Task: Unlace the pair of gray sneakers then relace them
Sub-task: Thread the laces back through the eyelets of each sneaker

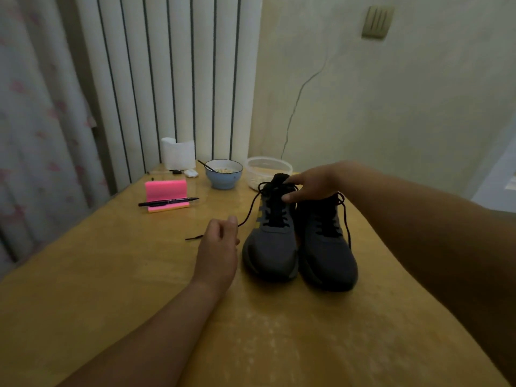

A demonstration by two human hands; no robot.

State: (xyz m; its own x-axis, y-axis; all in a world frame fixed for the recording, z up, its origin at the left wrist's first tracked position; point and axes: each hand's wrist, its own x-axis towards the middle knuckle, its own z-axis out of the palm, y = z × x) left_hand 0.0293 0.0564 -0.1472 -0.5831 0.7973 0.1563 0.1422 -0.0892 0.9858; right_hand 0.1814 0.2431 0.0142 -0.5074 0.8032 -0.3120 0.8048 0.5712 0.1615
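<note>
sneakers [272, 248] side by side on table [111, 275], toes toward 6 o'clock. at their 9 o'clock, left hand [220, 241] curled, pinching a loose lace [250, 209] running from the left shoe's top. at 12 o'clock, right hand [315, 184] with thumb and forefinger gripping that shoe's tongue [279, 180]. toward 11 o'clock, pen [167, 202] and bowl [223, 178].

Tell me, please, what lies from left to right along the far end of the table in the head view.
White paper roll → blue bowl → clear plastic container.
</note>
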